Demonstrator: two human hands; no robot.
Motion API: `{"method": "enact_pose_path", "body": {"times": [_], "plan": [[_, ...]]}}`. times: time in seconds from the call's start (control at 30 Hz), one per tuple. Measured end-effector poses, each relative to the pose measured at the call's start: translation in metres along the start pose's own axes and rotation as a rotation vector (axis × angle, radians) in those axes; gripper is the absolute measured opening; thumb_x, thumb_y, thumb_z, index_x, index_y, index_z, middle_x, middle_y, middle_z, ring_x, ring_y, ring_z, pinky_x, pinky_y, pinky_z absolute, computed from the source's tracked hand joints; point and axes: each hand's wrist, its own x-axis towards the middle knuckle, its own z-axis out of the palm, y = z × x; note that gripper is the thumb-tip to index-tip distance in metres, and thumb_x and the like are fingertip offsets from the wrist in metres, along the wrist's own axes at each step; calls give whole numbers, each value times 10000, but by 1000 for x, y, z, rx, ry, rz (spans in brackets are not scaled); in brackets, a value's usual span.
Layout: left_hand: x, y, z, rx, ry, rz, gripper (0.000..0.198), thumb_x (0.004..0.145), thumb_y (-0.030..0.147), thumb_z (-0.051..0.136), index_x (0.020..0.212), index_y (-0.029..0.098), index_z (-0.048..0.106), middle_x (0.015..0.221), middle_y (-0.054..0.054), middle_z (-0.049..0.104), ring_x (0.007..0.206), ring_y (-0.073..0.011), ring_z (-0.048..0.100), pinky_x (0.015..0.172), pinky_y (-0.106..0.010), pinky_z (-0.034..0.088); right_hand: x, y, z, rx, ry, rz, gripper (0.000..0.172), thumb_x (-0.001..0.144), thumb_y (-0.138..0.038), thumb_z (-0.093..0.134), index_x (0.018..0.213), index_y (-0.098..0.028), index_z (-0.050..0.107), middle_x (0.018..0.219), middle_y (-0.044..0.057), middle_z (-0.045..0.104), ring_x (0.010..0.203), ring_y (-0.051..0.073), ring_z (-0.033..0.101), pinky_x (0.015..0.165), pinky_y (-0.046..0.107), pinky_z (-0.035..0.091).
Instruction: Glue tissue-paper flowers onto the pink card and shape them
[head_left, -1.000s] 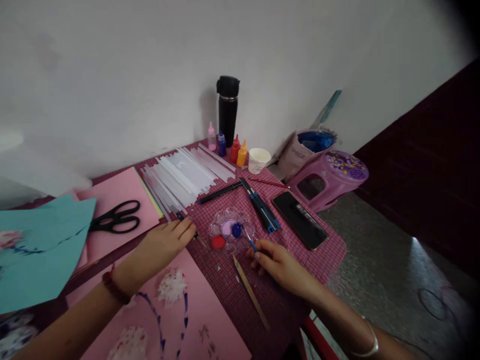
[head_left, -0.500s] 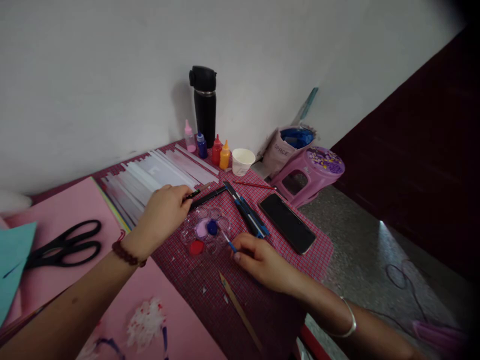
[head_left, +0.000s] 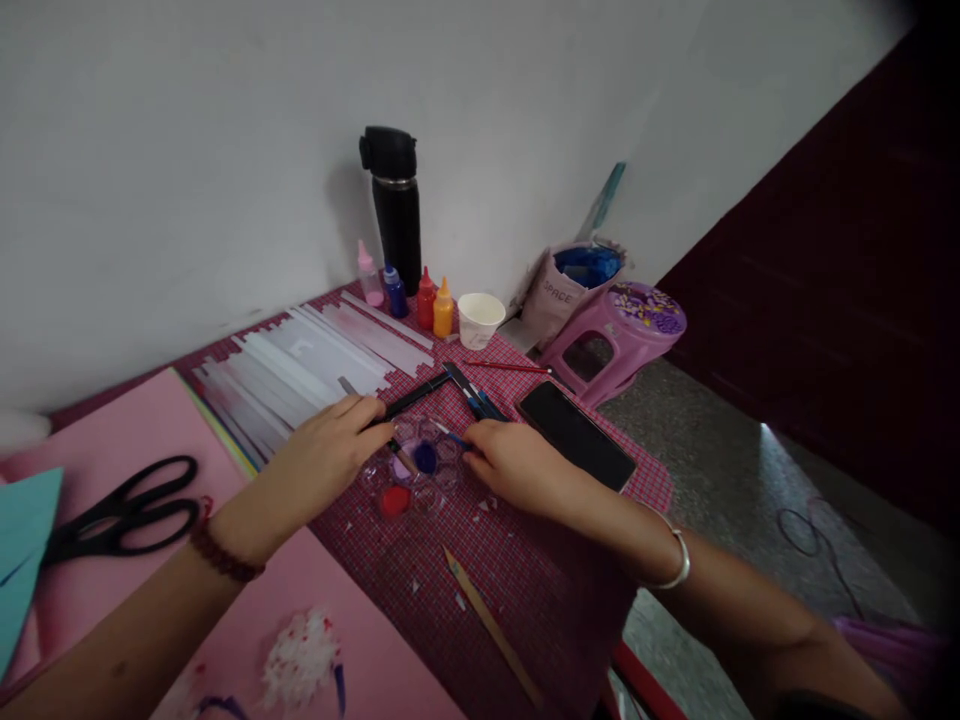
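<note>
My left hand [head_left: 337, 440] is closed round a thin dark stick [head_left: 401, 456], whose lower end reaches over the clear flower-shaped palette [head_left: 427, 497]. The palette holds red paint [head_left: 394, 501], pale pink paint and dark blue paint [head_left: 425, 458]. At the palette's right side, my right hand [head_left: 502, 455] pinches a thin blue paintbrush [head_left: 451, 433], its tip pointing left above the upper wells. Dark and blue pens [head_left: 472, 392] lie just beyond my right hand, partly hidden by it.
Behind stand a black bottle [head_left: 397, 215], small paint bottles [head_left: 426, 298] and a paper cup [head_left: 481, 320]. A phone [head_left: 576, 433] lies at right. White strips [head_left: 300, 350], scissors [head_left: 124, 510] and pink paper [head_left: 360, 640] are at left; a pointed wooden stick [head_left: 491, 625] lies in front.
My left hand has tilted its stick down over the palette. My right hand has moved up and beyond its earlier place with the brush, now covering part of the pens. The view has shifted slightly.
</note>
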Motion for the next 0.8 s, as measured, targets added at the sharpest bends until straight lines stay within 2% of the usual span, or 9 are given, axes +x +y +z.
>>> {"method": "enact_pose_path", "body": {"times": [0.2, 0.37, 0.5, 0.6, 0.8], "plan": [[-31, -9, -5, 100, 37, 182, 296, 921, 43, 349, 1064, 115, 599, 1142, -139, 570, 1074, -259, 531, 870, -390, 527, 14, 5, 7, -130, 7, 20, 182, 935, -244, 483, 983, -163, 640, 1018, 95, 711, 909, 208, 684, 799, 284, 473], [-50, -8, -2, 271, 0, 317, 368, 891, -9, 326, 1092, 110, 609, 1170, -123, 595, 1046, -264, 546, 833, -407, 499, 25, -3, -11, -188, 3, 30, 224, 964, -279, 441, 998, -175, 636, 1025, 93, 713, 886, 216, 688, 751, 287, 480], [-60, -7, 8, 312, -114, 276, 348, 860, -1, 406, 1116, 132, 601, 1208, -103, 582, 1059, -260, 529, 811, -404, 472, 44, -13, -21, -198, -2, 33, 205, 956, -273, 461, 987, -170, 635, 1019, 96, 722, 906, 220, 688, 754, 281, 481], [-61, -3, 13, 282, -184, 201, 309, 842, 26, 467, 1088, 160, 596, 1171, -78, 591, 1016, -244, 533, 787, -389, 464, 61, -13, -15, -233, 28, 28, 190, 939, -264, 485, 1009, -158, 627, 1026, 109, 719, 888, 231, 691, 745, 297, 488], [-58, 3, 1, 202, -195, 143, 317, 805, -18, 482, 1037, 160, 605, 1120, -80, 617, 952, -231, 562, 754, -360, 460, 74, -5, -1, -249, 57, 28, 192, 919, -243, 484, 1010, -146, 623, 990, 130, 719, 834, 254, 691, 677, 324, 477]]}}
